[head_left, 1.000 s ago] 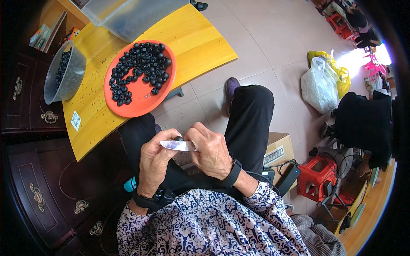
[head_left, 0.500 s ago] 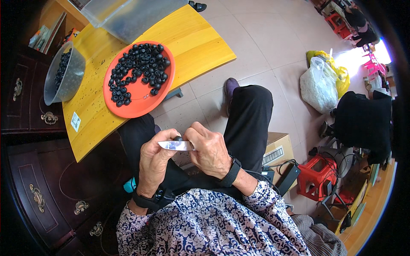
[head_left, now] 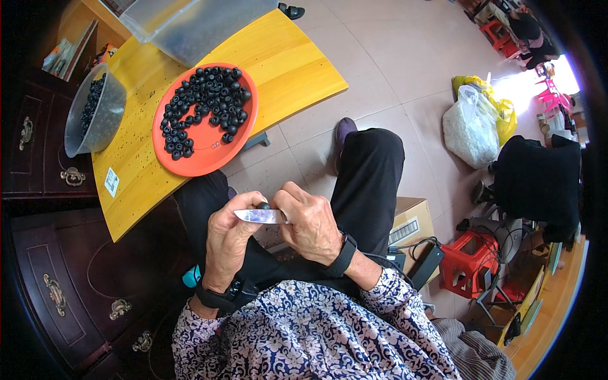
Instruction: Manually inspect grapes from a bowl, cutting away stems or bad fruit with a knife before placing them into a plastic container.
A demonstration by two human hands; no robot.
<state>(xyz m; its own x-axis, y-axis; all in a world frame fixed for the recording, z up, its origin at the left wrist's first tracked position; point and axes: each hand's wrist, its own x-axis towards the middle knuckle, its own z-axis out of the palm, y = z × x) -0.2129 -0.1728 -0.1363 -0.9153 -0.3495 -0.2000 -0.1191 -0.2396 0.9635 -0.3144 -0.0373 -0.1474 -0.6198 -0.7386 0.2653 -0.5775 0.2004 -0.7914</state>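
Over my lap, my left hand [head_left: 227, 233] pinches a small round black piece [head_left: 263, 205] between thumb and fingers. My right hand [head_left: 313, 225] grips a small knife, its handle hidden in the fist. The shiny blade [head_left: 254, 216] points left and lies against or just below the black piece; exact contact is hard to tell. Beyond my hands, an orange plate [head_left: 197, 163] carries many hollow black pieces [head_left: 223, 94] of similar look, seemingly rubber or plastic.
The yellow tabletop [head_left: 294, 57] holds the plate, a translucent tub [head_left: 113, 123] of black pieces and a large clear bin [head_left: 202, 28]. Dark drawers [head_left: 60, 272] stand at left. To the right are a cardboard box [head_left: 411, 218], red stool [head_left: 461, 263] and stuffed bags [head_left: 472, 126].
Hands, knife and black piece keep nearly the same place. The blade appears slightly turned, with its reflection altered. The view has shifted a little.
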